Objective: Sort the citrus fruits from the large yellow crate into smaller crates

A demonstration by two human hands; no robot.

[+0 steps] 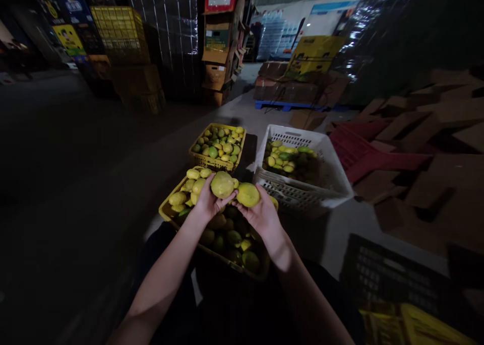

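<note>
In my left hand (210,202) is a pale yellow lemon (223,185), with the fingers wrapped round its underside. My right hand (260,212) grips a second, yellower lemon (248,195) just to its right. Both hands hover close together over a yellow crate (169,215) full of yellow and green lemons (234,238). Beyond it stands a smaller-looking yellow crate (200,159), also filled with lemons (224,147). On the right, a white crate (336,176) holds lemons and some greener fruit (288,156), lying mostly toward its far left side.
Flattened cardboard (446,194) and a red crate (374,158) lie at the right. A dark crate (393,272) sits at lower right. Stacked boxes (217,43), yellow crates (119,30) and a blue pallet (283,105) stand at the back.
</note>
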